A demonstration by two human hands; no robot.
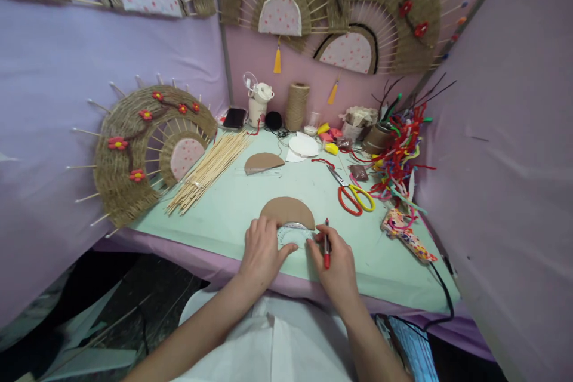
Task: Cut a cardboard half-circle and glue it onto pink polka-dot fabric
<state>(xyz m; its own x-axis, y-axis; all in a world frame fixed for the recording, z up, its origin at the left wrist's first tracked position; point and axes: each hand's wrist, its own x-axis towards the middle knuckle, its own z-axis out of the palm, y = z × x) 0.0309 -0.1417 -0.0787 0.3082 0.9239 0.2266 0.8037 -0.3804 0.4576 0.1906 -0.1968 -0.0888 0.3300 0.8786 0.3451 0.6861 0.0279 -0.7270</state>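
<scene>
A brown half-round cardboard piece (287, 211) lies on the table in front of me. Along its straight edge sits a clear protractor (294, 234), its curved scale partly covered by my fingers. My left hand (264, 250) grips the protractor's left end, thumb at its lower edge and fingers by the cardboard's left corner. Between the fingers of my right hand (336, 255) a red pen (326, 245) stands nearly upright. That hand's thumb and fingertip touch the protractor's right end.
Scissors (351, 191) lie to the right, near a patterned glue gun (408, 234) with a black cord. Bamboo sticks (208, 173) and a twine fan (129, 155) are at left. Farther back are another cardboard half-round (264, 162), white paper ovals (303, 145) and a twine spool (296, 107).
</scene>
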